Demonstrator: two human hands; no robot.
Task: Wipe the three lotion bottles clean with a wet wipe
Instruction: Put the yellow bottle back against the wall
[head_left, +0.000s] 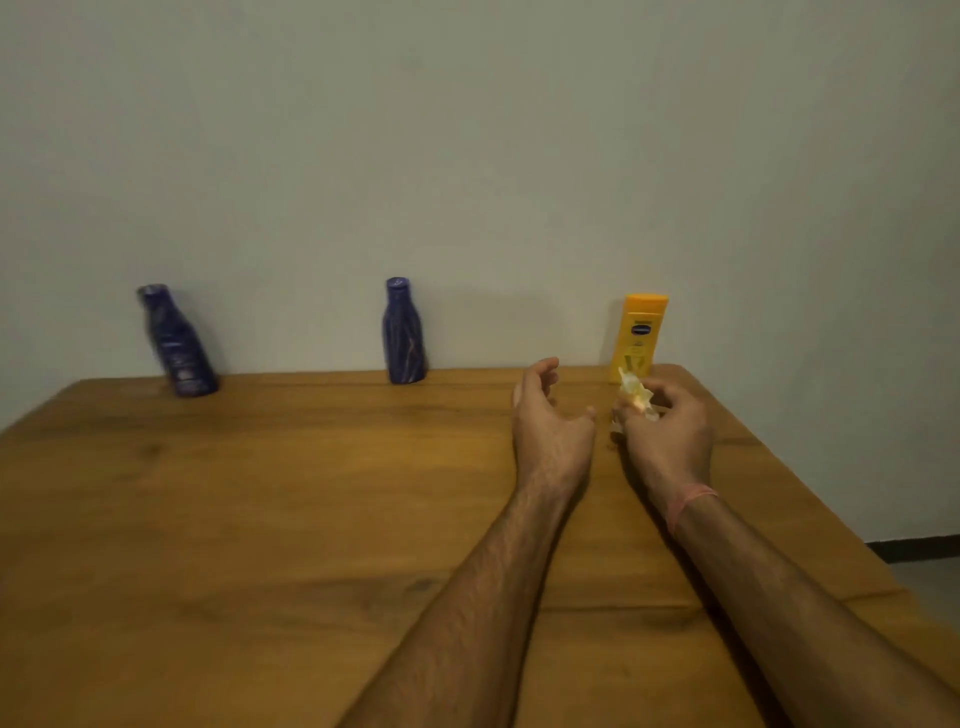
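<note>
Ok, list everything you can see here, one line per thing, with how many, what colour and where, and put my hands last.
Blue bottles: two, dark blue; left one at the far left of the table edge, middle one at the far centre, both upright by the wall.
Yellow bottle: one, orange-yellow, upright at the far right, by the wall.
Wipe: one, pale, crumpled, pinched in the right hand in front of the yellow bottle.
Table: one, brown wood, fills the lower picture.
Wall: one, pale grey-green, behind the table.
Wrist thread: one, pinkish, on the right wrist.
Left hand: one, fingers loosely curved, holding nothing, above the table.
Right hand: one, holding the wipe.
</note>
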